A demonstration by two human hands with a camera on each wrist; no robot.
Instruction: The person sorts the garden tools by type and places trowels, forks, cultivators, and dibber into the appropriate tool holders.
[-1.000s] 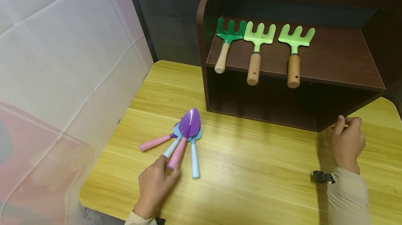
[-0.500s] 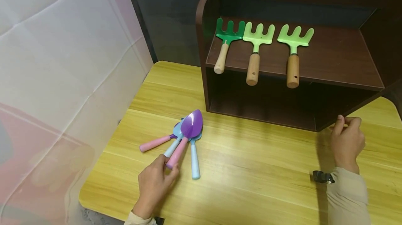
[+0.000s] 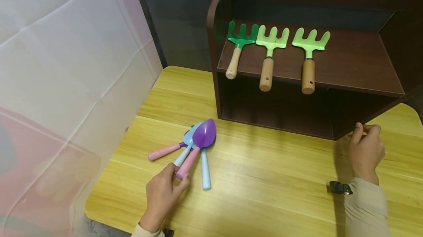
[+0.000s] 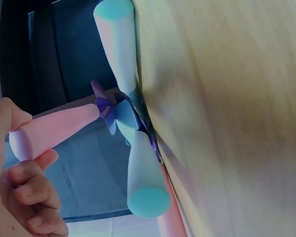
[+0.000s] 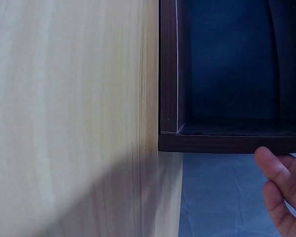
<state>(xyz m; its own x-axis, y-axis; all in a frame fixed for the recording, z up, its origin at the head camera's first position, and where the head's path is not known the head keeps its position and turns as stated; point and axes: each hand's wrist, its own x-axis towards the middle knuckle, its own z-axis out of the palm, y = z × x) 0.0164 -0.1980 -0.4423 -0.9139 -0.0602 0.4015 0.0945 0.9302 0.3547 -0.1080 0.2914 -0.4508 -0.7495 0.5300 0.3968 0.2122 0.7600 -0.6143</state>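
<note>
A: What are the hands doing?

B: The left hand [image 3: 163, 193] pinches a purple trowel [image 3: 201, 141] by the end of its pink handle, thumb against fingers. The right hand [image 3: 367, 150] is at the near lower right corner of a dark brown cupboard [image 3: 281, 119], thumb at the side panel's edge. Its fingers are bent; whether they grip the wood or only rest there, I cannot tell.

A: Where is that purple trowel?

B: Above a small pile on the yellow wooden table [image 3: 281, 185], in front of the cupboard and to the left. Its handle slants up away from the table, and its blade is close to a blue one; whether they touch is unclear. Fanned out below are a light blue trowel [image 3: 181, 157], another light blue trowel [image 3: 206, 171] and a second pink-handled trowel [image 3: 164, 152].

A: Which step is this?

B: My reading: picking one trowel off the pile. The grip looks made, the lift only partial.

A: And the next move?

B: It probably calls for a firm pinch and a lift straight up, so the blade doesn't drag its neighbours. Held by one end, the trowel could swing.

A: Anything else?

B: Three garden forks [image 3: 270, 51], one dark green and two light green, lie in a row on the cupboard's shelf [image 3: 357, 60], handles poking over its front edge
</note>
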